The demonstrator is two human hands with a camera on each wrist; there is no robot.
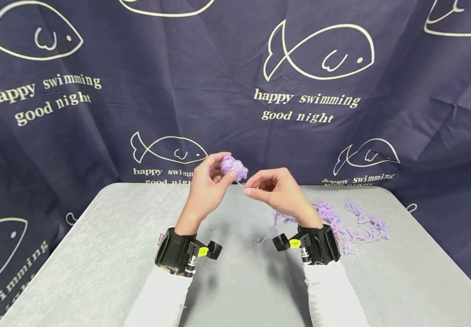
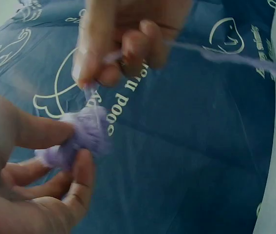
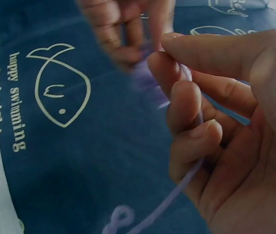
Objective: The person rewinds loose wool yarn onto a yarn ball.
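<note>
A small ball of lilac yarn [image 1: 234, 167] is held between the thumb and fingers of my left hand [image 1: 208, 187], above the far part of the table. Just to its right, my right hand [image 1: 281, 193] pinches the yarn strand [image 3: 174, 187] between thumb and forefinger. A short taut stretch of strand joins the pinch to the ball. In the right wrist view the strand runs on through the curled fingers and trails downward. The left wrist view shows the yarn ball [image 2: 86, 134] blurred, gripped at its sides.
A loose, tangled heap of lilac yarn [image 1: 328, 217] lies on the grey table [image 1: 137, 272] at the right, partly behind my right wrist. More tangled yarn [image 1: 368, 222] spreads farther right. A dark blue curtain [image 1: 227, 81] with fish drawings hangs behind the table's far edge.
</note>
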